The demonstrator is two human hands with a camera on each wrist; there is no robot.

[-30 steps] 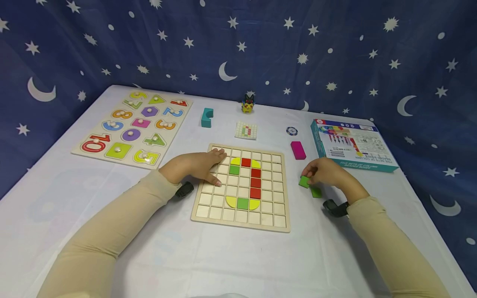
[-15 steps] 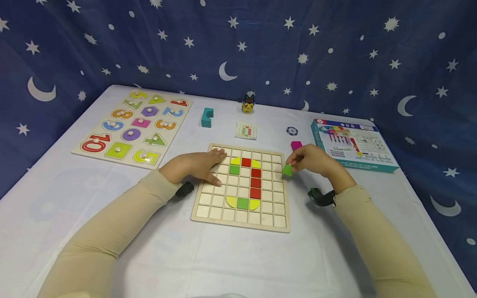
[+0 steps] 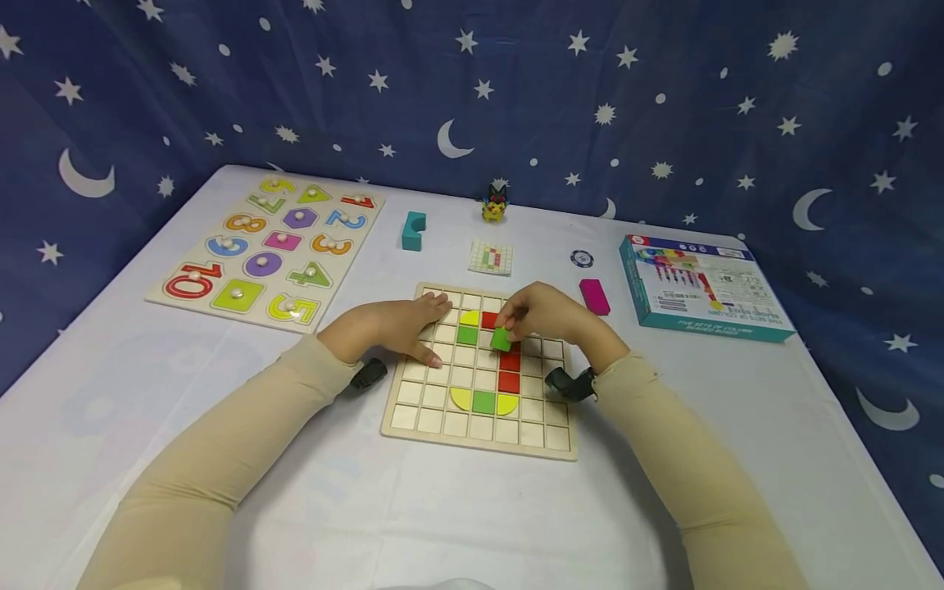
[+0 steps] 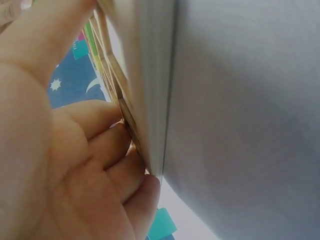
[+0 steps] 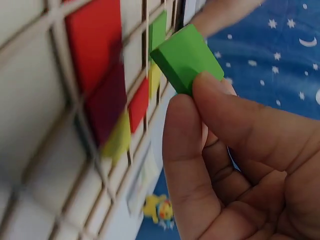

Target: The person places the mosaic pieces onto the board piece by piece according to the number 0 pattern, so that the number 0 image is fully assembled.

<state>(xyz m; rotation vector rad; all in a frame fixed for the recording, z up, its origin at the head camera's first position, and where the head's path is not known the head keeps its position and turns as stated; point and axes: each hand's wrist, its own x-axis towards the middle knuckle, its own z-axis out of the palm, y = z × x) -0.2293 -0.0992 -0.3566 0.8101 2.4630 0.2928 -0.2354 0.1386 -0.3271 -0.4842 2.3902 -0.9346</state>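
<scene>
My right hand is over the wooden grid board, pinching a green square tile between thumb and forefinger. In the head view this tile overlaps the board's middle, just left of the column of red tiles. Fingers spread, my left hand rests on the board's left edge. Another green tile lies in a cell at upper left, under a yellow quarter-round piece. At the bottom of the pattern, a green tile sits between two yellow pieces.
Behind the board lies a small pattern card, with a toy figure farther back. A number puzzle is at left, near a teal block. To the right are a magenta block, a poker chip and a box.
The right hand has picked the green tile up from the table right of the board and carried it left over the grid. My left hand has stayed on the board's edge.
</scene>
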